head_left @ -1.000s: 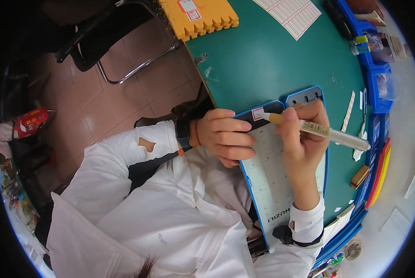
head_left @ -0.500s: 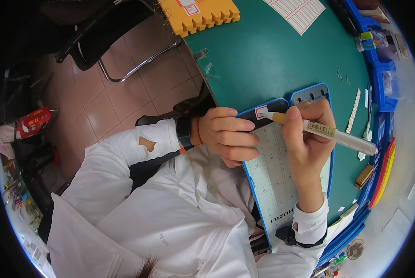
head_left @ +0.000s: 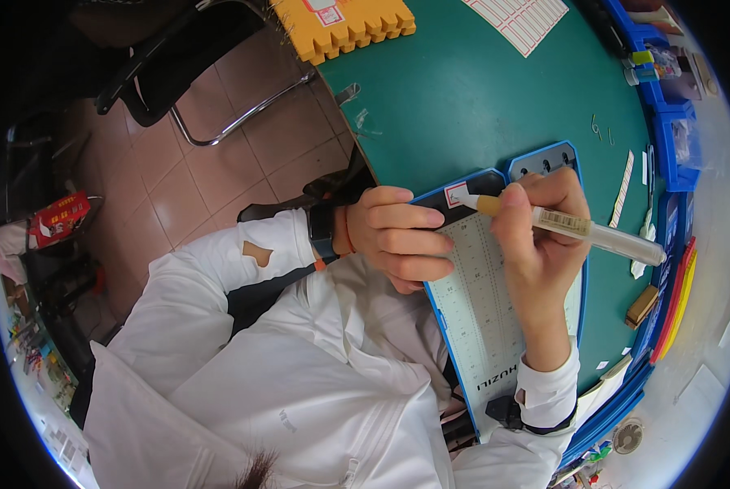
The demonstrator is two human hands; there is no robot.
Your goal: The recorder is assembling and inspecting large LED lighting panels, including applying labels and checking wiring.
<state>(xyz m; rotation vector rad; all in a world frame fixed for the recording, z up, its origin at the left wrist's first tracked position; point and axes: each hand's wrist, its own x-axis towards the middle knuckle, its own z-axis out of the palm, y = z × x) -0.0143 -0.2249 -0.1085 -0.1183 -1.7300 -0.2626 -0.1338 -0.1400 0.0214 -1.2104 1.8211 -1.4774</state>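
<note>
Pinching: right hand (head_left: 542, 244), thumb and fingers around pen (head_left: 621, 242)
Pen: slanted, pale tip at sticker (head_left: 456, 196); touching or just above, cannot tell
Sticker: white, red border, on black end strip of gridded board (head_left: 475, 310)
Left hand (head_left: 403, 238): fingers curled, pressed together, fingertips over board's left edge
Board: blue rim, lies partly on green table (head_left: 438, 106)
Table top: yellow foam mats (head_left: 344, 31) at far left, label sheet (head_left: 521, 20) to their right

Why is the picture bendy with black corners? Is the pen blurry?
In the head view, the fisheye lens bends things near the rim, like the blue bins, and leaves black corners; in that view, the pen looks fairly sharp and the floor shines softly.
</note>
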